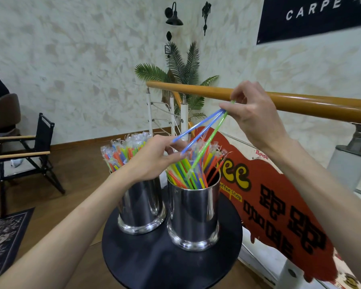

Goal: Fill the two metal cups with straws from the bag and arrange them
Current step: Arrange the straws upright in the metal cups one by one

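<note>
While the right hand (251,115) pinches the upper ends of three wrapped straws (204,130) — two blue, one green — above the right cup (193,213), the left hand (154,159) curls its fingers around their lower parts, just over that cup's rim. Two metal cups stand on the round black surface (154,263); the left cup (142,205) touches or nearly touches the right cup, its mouth hidden by the left wrist. Both cups hold dense bundles of coloured straws — too many to count.
</note>
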`<act>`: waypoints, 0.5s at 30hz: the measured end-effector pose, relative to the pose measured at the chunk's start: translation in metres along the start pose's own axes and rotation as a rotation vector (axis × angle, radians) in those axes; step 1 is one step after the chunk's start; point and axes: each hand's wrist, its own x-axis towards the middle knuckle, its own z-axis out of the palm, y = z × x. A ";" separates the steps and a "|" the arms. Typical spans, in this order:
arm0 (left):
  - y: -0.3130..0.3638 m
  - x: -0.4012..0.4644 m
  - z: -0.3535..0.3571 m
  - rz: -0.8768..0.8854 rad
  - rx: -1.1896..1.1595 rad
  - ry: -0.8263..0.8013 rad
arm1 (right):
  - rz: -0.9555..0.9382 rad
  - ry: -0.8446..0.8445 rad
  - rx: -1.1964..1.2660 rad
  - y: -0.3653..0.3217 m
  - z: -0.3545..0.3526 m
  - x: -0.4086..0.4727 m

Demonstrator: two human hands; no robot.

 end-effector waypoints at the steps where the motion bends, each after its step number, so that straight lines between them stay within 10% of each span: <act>1: 0.001 -0.001 0.000 -0.002 0.000 0.003 | 0.005 0.000 0.015 0.000 -0.003 0.001; 8: 0.003 -0.001 0.002 -0.004 -0.038 0.064 | 0.327 -0.059 0.452 -0.037 -0.016 0.015; 15: 0.020 0.006 -0.001 -0.051 -0.290 0.279 | 0.515 -0.619 0.769 -0.069 0.005 0.003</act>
